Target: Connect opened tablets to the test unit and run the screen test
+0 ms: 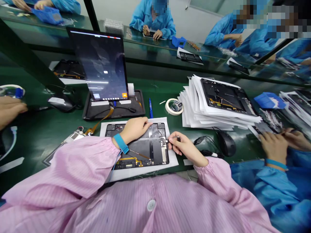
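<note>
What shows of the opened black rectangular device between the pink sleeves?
The opened black rectangular device lies innards-up on white paper. Its thin casing looks hard; dark panels, circuitry at right and a yellow-orange ribbon cable near the lower edge show. The left hand lies across its upper middle; the right hand is at its right edge.

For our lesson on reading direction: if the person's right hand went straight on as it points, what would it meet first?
The right hand would probably meet the near side edge of the opened tablet, by the small circuit board; whether it already touches is unclear.
</note>
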`<act>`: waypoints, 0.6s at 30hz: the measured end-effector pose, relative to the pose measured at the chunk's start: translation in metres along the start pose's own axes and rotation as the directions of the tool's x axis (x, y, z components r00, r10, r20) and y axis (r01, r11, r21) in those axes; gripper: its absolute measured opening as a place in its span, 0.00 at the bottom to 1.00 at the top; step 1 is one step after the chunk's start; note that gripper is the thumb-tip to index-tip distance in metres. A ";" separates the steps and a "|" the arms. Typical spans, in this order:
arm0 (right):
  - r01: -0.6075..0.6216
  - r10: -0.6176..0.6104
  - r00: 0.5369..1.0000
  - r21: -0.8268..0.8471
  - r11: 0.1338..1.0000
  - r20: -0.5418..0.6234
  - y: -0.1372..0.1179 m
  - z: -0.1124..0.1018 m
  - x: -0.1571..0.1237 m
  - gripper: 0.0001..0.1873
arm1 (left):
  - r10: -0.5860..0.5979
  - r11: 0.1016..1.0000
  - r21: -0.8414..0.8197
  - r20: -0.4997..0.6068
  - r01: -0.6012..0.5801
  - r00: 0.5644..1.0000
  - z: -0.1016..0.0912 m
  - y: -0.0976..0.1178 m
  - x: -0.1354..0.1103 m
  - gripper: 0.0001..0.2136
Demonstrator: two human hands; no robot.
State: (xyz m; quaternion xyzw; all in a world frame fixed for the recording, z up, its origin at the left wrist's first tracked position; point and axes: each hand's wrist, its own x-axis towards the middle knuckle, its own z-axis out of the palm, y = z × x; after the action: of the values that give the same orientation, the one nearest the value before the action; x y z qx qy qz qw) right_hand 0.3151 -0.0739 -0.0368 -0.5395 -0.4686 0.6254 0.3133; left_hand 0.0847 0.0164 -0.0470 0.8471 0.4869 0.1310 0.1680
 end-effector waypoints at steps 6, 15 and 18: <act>0.030 -0.030 1.000 -0.031 0.999 -0.009 0.002 0.001 0.000 0.17 | -0.011 1.000 -0.022 0.007 0.011 1.000 0.001 -0.001 0.000 0.19; 0.024 -0.024 0.999 -0.001 1.000 -0.028 0.002 0.001 -0.003 0.17 | -0.019 1.000 -0.011 0.008 0.020 1.000 0.000 0.000 0.000 0.19; 0.008 -0.008 1.000 0.001 1.000 -0.006 0.000 0.001 -0.003 0.18 | -0.020 1.000 -0.010 0.002 0.020 1.000 0.000 0.000 0.000 0.19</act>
State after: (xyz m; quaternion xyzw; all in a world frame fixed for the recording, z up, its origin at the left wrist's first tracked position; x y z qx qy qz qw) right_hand 0.3149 -0.0772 -0.0357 -0.5394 -0.4696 0.6227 0.3174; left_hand 0.0847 0.0165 -0.0465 0.8414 0.4946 0.1310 0.1738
